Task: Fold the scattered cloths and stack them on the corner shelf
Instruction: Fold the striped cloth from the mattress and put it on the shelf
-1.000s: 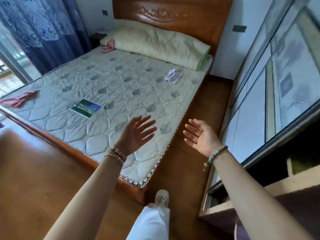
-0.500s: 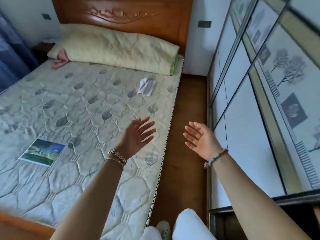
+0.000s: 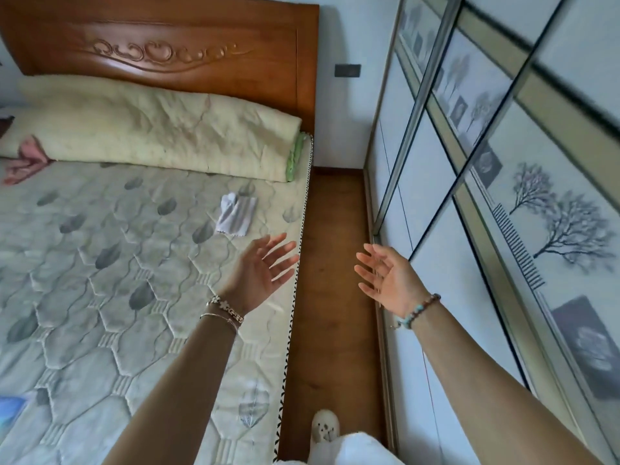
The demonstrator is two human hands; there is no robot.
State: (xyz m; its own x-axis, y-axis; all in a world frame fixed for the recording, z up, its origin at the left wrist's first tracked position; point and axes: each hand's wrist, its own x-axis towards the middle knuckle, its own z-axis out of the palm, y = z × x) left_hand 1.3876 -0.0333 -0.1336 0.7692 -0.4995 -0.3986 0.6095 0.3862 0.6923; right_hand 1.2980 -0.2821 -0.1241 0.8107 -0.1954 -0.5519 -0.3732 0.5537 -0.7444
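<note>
A small white cloth [image 3: 235, 213] lies crumpled on the quilted mattress [image 3: 100, 270] near its right edge. A pink cloth [image 3: 25, 161] lies at the far left beside the rolled quilt. My left hand [image 3: 261, 273] hovers over the mattress's right edge, fingers spread, holding nothing, a short way in front of the white cloth. My right hand [image 3: 385, 280] is held out above the wooden floor strip, palm inward, fingers straight, empty. No corner shelf is in view.
A rolled pale-yellow quilt [image 3: 157, 129] lies along the carved wooden headboard [image 3: 174, 58]. Sliding wardrobe doors [image 3: 503, 213] with tree prints run along the right. A narrow wooden floor strip [image 3: 332, 297] separates bed and wardrobe. A blue picture corner [image 3: 10, 411] shows at lower left.
The view has moved forward along the bed's right side toward the headboard; the white cloth is now closer to my left hand. Both hands stay raised and empty.
</note>
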